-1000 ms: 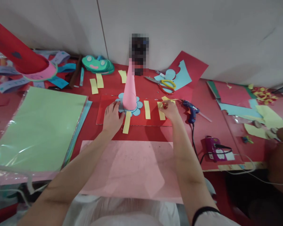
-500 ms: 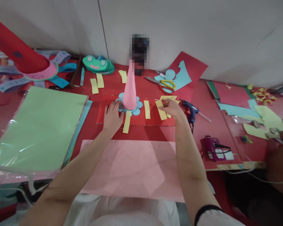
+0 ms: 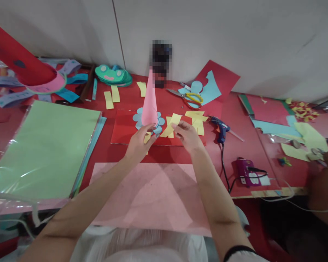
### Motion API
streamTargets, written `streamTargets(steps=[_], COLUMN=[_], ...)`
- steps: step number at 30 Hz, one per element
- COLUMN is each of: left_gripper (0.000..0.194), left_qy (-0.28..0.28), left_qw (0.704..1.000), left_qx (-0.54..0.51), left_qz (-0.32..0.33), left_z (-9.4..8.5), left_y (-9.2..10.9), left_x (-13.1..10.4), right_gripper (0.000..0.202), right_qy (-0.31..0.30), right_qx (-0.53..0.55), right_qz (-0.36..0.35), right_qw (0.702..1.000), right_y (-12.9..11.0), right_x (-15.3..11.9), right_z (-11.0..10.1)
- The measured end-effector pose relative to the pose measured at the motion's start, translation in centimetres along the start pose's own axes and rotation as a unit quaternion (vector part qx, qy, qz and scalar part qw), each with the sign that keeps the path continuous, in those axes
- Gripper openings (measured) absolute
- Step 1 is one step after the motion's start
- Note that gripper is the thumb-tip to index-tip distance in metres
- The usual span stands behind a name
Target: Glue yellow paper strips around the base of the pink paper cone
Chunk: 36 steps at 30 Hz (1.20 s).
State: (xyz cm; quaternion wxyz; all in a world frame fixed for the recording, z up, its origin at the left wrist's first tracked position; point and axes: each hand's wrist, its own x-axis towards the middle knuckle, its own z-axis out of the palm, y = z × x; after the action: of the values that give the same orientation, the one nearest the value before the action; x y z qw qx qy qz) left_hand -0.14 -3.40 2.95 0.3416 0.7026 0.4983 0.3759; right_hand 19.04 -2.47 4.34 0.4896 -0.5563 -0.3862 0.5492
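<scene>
A pink paper cone (image 3: pixel 149 105) stands on blue petal-shaped paper (image 3: pixel 138 118) above a red board (image 3: pixel 123 127). My left hand (image 3: pixel 141 142) is at the cone's lower front edge, thumb and fingers apart, over a yellow strip (image 3: pixel 147 137) partly hidden beneath it. Between the fingertips of my right hand (image 3: pixel 187 133) is a yellow paper strip (image 3: pixel 175 119), held just right of the cone. It overlaps another yellow strip on the board. More yellow strips (image 3: pixel 199 125) lie in a pile to the right of that hand.
Scissors (image 3: pixel 190 97), blue scraps (image 3: pixel 211 89) and a glue gun (image 3: pixel 221 129) lie right of the board. Green frog cutouts (image 3: pixel 113 75) are at the back left, green sheets (image 3: pixel 49 145) at the left. A person's arm (image 3: pixel 326 185) is at the right edge.
My right hand has moved left from the pile with a yellow strip. My left hand has shifted right, from the petals' left side to the cone's front.
</scene>
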Motion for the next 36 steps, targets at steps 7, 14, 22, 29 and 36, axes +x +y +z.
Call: streamTargets(steps=[7, 14, 22, 29, 36], left_gripper=[0.01, 0.023, 0.027, 0.017, 0.029], left_qy=[-0.004, 0.072, 0.052, 0.096, -0.03], left_qw=[0.998, 0.928, 0.941, 0.967, 0.95], left_qx=[0.054, 0.244, 0.254, 0.215, 0.295], left_qz=[0.043, 0.273, 0.217, 0.095, 0.095], left_z=[1.2, 1.2, 1.7, 0.8, 1.5], left_y=[0.8, -1.1, -1.5, -2.3, -1.0], left_x=[1.4, 2.0, 1.9, 2.2, 0.9], right_gripper=[0.027, 0.037, 0.046, 0.043, 0.03], right_qy=[-0.065, 0.033, -0.005, 0.013, 0.015], right_qx=[0.016, -0.078, -0.114, -0.176, -0.214], right_qz=[-0.016, 0.09, 0.046, 0.026, -0.015], right_qw=[0.998, 0.992, 0.992, 0.984, 0.977], right_y=[-0.2, -0.2, 2.8, 3.4, 3.6], right_x=[-1.2, -1.1, -0.7, -0.3, -0.4], right_z=[0.2, -1.6, -1.0, -1.3, -1.2])
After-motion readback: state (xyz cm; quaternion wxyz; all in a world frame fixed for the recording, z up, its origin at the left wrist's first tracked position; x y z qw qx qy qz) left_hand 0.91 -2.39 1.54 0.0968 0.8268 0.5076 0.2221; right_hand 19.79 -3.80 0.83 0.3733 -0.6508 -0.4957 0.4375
